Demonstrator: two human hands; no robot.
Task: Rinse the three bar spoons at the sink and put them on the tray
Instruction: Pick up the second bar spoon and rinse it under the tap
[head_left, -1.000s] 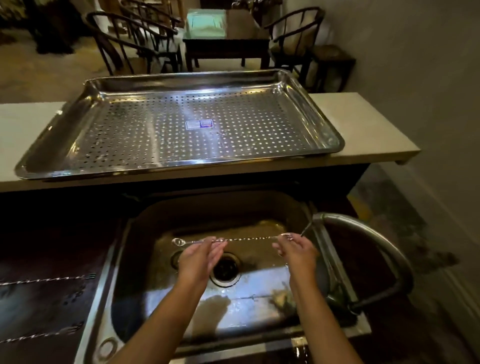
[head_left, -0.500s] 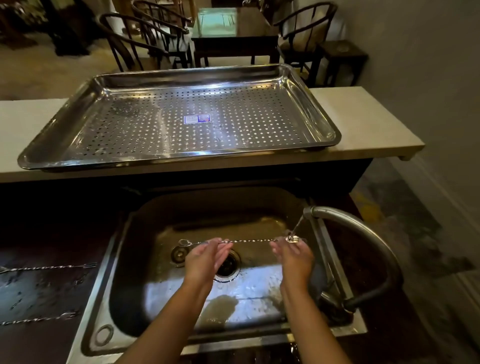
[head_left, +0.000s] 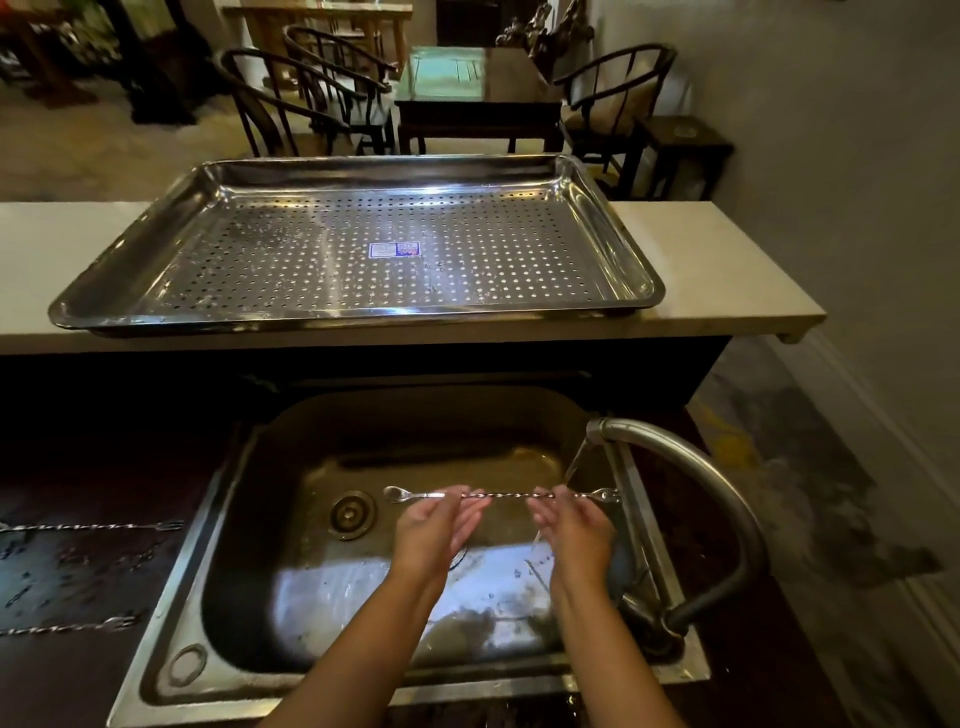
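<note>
A person held one bar spoon (head_left: 501, 494) level across the steel sink (head_left: 249, 519), left hand (head_left: 434, 530) and right hand (head_left: 574, 530) each pinching the twisted stem in the fingertips. The spoon's bowl pointed left, over the drain (head_left: 352, 514); its other end lay near the stream running from the curved tap (head_left: 691, 467). Two more bar spoons (head_left: 93, 526) lay on the dark wet counter (head_left: 78, 571) left of the sink. The perforated tray (head_left: 631, 291) sat on the pale ledge (head_left: 727, 270) behind, holding no spoons.
</note>
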